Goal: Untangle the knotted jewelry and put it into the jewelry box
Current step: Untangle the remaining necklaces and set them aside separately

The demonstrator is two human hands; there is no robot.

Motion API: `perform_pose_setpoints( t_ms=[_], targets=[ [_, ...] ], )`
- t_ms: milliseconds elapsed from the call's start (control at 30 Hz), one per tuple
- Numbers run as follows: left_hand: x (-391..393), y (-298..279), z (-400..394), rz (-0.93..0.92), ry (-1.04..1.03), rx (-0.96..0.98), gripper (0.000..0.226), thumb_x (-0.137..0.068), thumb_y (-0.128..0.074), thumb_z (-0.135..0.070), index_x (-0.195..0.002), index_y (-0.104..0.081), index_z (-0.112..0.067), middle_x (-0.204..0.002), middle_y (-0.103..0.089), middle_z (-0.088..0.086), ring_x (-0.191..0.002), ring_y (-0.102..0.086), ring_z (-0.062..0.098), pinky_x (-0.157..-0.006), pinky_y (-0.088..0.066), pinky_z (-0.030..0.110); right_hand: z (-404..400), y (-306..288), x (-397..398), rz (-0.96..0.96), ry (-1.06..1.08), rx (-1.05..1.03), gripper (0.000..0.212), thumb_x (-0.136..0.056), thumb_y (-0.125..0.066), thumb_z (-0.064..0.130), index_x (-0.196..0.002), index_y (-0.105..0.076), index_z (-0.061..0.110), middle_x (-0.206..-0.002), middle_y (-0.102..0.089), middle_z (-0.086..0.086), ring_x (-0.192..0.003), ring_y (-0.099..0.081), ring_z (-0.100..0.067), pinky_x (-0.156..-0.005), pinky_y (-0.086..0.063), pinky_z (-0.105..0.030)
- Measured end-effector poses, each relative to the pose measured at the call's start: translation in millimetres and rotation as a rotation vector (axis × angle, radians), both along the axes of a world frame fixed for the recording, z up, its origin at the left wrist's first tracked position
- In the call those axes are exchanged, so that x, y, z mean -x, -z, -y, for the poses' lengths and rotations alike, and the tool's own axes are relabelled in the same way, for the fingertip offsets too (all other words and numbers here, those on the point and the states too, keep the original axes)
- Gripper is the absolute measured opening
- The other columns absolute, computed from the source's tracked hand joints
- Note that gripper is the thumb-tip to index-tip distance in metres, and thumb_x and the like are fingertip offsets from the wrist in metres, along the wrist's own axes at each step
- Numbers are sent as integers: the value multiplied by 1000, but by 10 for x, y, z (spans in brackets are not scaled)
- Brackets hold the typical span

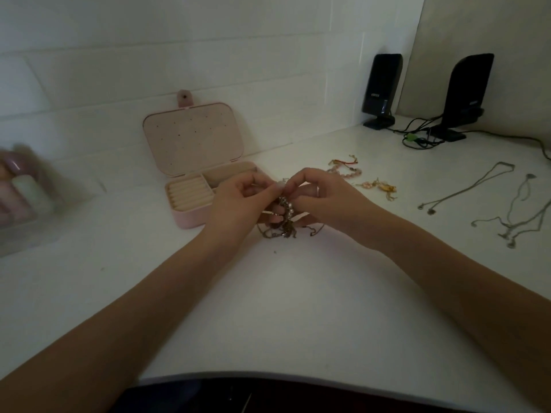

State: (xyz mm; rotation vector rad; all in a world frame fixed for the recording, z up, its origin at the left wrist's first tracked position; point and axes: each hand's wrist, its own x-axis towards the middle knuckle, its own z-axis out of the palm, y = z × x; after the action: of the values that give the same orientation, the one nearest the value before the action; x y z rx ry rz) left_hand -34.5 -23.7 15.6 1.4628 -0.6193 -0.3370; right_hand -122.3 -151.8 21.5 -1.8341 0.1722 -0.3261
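Both hands up over the bench [268, 308]: left hand [238, 201] and right hand [322, 198] each hold a pinch grip on the knotted jewelry [284, 217], just beside the open jewelry box [193, 216]. Best tease loops loose gently, never yank.

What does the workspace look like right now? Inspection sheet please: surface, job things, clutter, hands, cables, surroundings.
Surface: white table, dimly lit.
Job things: knotted jewelry held just above the table between the hands; pink jewelry box open, lid up, to its left; no jewelry seen in its visible compartments.
Clutter: pink beaded bracelets and silver chains lying to the right; blurred clear container far left.
Hands: left hand and right hand both pinch the tangle at its top.
Cables: black cables bundled beside the speakers.
Surroundings: white brick wall; two black speakers at back right.
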Motion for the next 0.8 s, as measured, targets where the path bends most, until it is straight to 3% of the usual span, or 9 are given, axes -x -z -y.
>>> perform_pose_setpoints(
  t_ms=[67,167,367,467,633,800],
  targets=[
    [3,-12,-3,23,-13,9,7,-87,-67,-8,-83,-62,-3,-60,-68,0,-51,-63,8,-47,-49,17,9,-23,5,-39,-12,-67,11,-91,-58,6,-102,-61,4,-81,-69,-5,-73,-67,-15,-69,-59,-27],
    [8,-8,-11,67,-43,-5,11,-85,-69,-11,-83,-63,-3,-58,-67,-3,-51,-62,7,-42,-45,17,14,-17,8,-33,-10,2,15,-83,-72,14,-95,-64,8,-84,-74,-6,-77,-70,-16,-75,-58,-30],
    [-23,16,-1,137,-81,-82,12,-84,-71,-19,-77,-63,-12,-52,-62,-11,-45,-45,0,-42,-32,14,85,-69,43,-35,26,35,15,-83,-70,2,-98,-69,5,-89,-73,-14,-68,-67,-8,-61,-53,-15],
    [-59,41,-5,115,-85,-107,11,-87,-68,-18,-80,-60,-13,-52,-59,-10,-46,-42,3,-40,-29,16,116,-87,52,-27,31,23,19,-82,-70,-2,-100,-68,3,-94,-72,-19,-65,-66,-7,-59,-52,-15],
    [-10,12,2,44,-73,-83,11,-92,-61,-14,-82,-56,-12,-59,-52,-1,-39,-38,0,-38,-28,15,121,-75,65,-13,31,-64,17,-84,-67,-3,-101,-66,0,-86,-66,-18,-61,-65,-10,-61,-53,-16],
    [31,6,-9,73,38,-235,23,-95,-55,-29,-77,-64,-19,-42,-42,-13,-39,-33,1,-40,-27,18,123,-134,81,88,17,-312,22,-85,-63,-5,-106,-64,1,-79,-65,-10,-68,-64,-12,-68,-54,-18]
  ],
)
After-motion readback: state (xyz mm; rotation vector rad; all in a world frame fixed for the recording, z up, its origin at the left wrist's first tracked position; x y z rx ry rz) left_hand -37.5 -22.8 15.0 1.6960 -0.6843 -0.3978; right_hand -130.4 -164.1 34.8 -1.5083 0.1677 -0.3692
